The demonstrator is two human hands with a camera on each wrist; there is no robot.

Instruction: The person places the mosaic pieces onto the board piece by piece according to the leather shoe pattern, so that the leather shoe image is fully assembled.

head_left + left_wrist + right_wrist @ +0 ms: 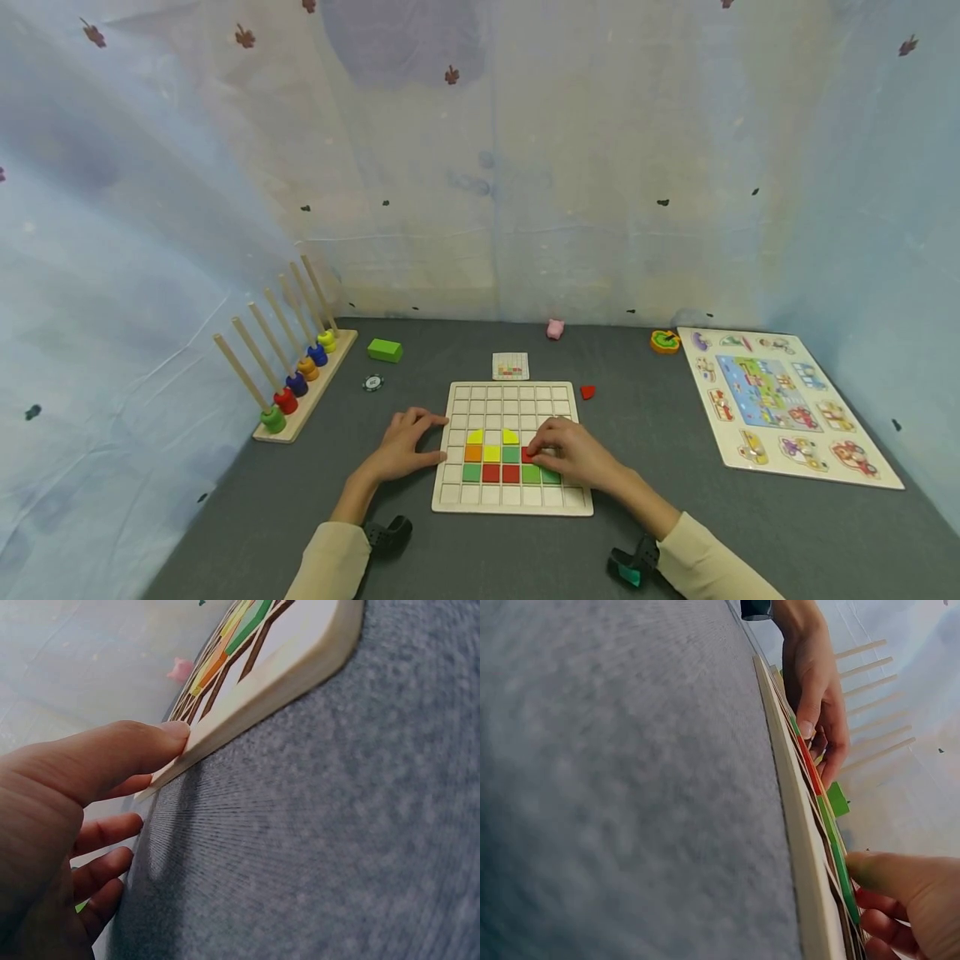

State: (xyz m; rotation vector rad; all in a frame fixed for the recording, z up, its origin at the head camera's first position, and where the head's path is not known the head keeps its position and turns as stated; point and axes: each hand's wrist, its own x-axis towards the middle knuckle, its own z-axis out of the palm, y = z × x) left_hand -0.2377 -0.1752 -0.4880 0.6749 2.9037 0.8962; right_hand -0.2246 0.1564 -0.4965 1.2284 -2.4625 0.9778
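Left hand flat, fingers straight against grid board edge, right hand grip pinching red tile on board, grey desk

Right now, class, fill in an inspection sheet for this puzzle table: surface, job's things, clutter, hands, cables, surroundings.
Surface: grey felt table.
Job's things: wooden grid board with yellow, orange, green and red tiles in its lower rows; a red tile under the right fingertips; pattern card behind the board.
Clutter: peg rack with coloured rings, green block, loose red piece, pink pig, picture puzzle board.
Hands: left hand rests on the board's left edge; right hand pinches the red tile.
Cables: nothing seen.
Surroundings: pale blue cloth walls.
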